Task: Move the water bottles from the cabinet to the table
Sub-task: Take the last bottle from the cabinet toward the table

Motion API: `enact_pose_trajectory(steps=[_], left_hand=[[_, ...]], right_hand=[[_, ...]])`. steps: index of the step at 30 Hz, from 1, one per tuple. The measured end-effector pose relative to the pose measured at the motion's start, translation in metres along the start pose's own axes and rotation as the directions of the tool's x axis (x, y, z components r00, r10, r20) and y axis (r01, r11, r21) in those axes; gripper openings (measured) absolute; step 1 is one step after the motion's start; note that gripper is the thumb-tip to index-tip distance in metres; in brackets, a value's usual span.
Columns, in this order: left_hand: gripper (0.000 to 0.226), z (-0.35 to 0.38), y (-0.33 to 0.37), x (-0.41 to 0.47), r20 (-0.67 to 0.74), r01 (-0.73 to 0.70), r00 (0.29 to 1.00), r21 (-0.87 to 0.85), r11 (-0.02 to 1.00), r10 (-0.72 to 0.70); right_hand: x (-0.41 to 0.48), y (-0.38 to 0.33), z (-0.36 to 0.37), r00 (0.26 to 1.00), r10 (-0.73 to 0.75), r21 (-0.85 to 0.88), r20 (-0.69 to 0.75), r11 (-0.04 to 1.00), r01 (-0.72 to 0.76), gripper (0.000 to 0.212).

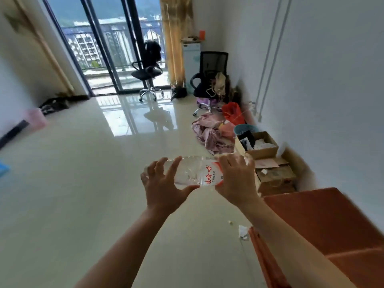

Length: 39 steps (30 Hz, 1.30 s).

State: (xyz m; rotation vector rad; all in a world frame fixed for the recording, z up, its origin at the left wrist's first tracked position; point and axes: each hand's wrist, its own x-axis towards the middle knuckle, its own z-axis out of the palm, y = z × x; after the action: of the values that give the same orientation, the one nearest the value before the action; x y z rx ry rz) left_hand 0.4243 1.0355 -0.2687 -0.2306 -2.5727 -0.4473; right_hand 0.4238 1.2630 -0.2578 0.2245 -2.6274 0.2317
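A clear plastic water bottle (194, 171) with a red-lettered label lies sideways in the air in front of me, above the tiled floor. My right hand (235, 179) grips its labelled right part, fingers curled over the top. My left hand (164, 181) cups the left part, thumb under it and fingers spread around it. An orange-brown cabinet (324, 221) stands at the lower right, beside my right forearm. No table is in view.
Cardboard boxes (268, 161), a blue bin (245, 129), a red bag and a pink cloth pile (209, 134) line the right wall. Two black office chairs (148, 69) stand near the glass balcony doors. The glossy floor (83, 183) stretches left.
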Motion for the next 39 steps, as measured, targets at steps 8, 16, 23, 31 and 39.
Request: enact_pose_trajectory(steps=[8, 16, 23, 31, 39], left_hand=[[0.094, -0.081, -0.167, 0.023, -0.233, 0.224, 0.957, 0.221, 0.949, -0.171], [0.099, -0.123, -0.352, 0.057, -0.361, 0.44, 0.881, 0.389, 0.809, -0.306], [0.097, -0.153, -0.491, 0.153, -0.438, 0.576, 0.808, 0.441, 0.689, -0.395], [0.097, -0.18, -0.628, 0.202, -0.553, 0.699, 0.703, 0.417, 0.581, -0.448], [0.096, -0.207, -0.819, 0.227, -0.635, 0.768, 0.627, 0.406, 0.495, -0.452]], right_hand=[[0.128, -0.17, 0.061, 0.915, -0.338, 0.165, -0.22, 0.912, 0.377, 0.069], [0.257, -0.355, 0.166, 0.788, -0.52, 0.338, -0.331, 0.714, 0.613, 0.069], [0.406, -0.493, 0.235, 0.708, -0.559, 0.416, -0.431, 0.573, 0.706, 0.071], [0.512, -0.64, 0.288, 0.597, -0.641, 0.438, -0.482, 0.413, 0.798, 0.072], [0.593, -0.829, 0.365, 0.508, -0.699, 0.427, -0.503, 0.31, 0.85, 0.077]])
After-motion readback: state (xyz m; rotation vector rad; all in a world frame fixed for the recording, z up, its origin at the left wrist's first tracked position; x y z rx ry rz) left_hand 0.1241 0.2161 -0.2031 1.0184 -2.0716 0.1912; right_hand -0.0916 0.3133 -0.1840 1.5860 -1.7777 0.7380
